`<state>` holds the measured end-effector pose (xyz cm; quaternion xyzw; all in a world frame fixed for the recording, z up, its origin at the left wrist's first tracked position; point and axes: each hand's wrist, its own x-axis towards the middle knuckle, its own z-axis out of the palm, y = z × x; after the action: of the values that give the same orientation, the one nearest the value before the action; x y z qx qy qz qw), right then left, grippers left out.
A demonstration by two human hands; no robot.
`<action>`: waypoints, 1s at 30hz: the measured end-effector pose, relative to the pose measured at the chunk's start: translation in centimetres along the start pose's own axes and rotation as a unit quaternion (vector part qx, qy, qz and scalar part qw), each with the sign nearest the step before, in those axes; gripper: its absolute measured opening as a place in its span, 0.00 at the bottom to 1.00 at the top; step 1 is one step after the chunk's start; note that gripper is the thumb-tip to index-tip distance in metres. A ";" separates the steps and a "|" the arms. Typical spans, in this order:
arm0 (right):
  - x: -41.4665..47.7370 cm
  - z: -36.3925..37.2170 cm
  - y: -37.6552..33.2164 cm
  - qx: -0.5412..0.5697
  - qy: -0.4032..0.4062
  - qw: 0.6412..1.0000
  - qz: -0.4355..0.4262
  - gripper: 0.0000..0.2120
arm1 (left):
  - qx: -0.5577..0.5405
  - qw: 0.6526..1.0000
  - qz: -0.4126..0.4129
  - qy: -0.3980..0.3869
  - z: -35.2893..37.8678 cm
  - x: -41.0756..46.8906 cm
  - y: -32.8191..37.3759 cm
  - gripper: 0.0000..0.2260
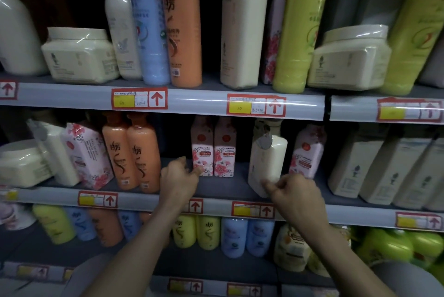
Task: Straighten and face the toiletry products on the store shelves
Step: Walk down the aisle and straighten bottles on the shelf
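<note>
Glossy cream bottle [268, 159] tilted, right hand [294, 192] fingers curled on its base, left hand [178, 177] fingers apart by floral bottles [213, 152]

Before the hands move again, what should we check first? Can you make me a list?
1. Is the left hand free? It holds nothing: ok.
2. Is the right hand free? Its fingers curl at the base of the cream bottle: cannot tell.
3. Is the cream bottle upright? It leans: not ok.
4. Do the two Camellia bottles show their labels? Ok.
5. Are the Camellia bottles at the front of the shelf? They are set back: not ok.
6. Is the pink bottle behind the cream bottle upright? It is tilted: not ok.
</note>
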<state>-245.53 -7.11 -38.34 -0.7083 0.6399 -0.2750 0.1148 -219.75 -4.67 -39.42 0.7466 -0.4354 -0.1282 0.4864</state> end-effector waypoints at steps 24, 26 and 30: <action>1.6 5.6 -6.4 0.254 -0.062 0.953 -0.150 0.28 | 0.029 0.990 0.109 -0.086 -0.8 -2.9 0.1 0.19; 1.0 7.0 -8.3 0.271 -0.054 0.948 -0.157 0.28 | 0.043 0.992 0.104 -0.060 -2.3 -2.8 -0.5 0.17; -0.3 9.2 -11.6 0.310 -0.049 0.936 -0.161 0.26 | 0.084 0.994 0.073 -0.018 -4.9 -2.2 -2.0 0.18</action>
<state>-230.79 -6.77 -39.98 -0.7437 0.3937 -0.4393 0.3144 -216.99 0.34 -39.14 0.7484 -0.5068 -0.0692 0.4222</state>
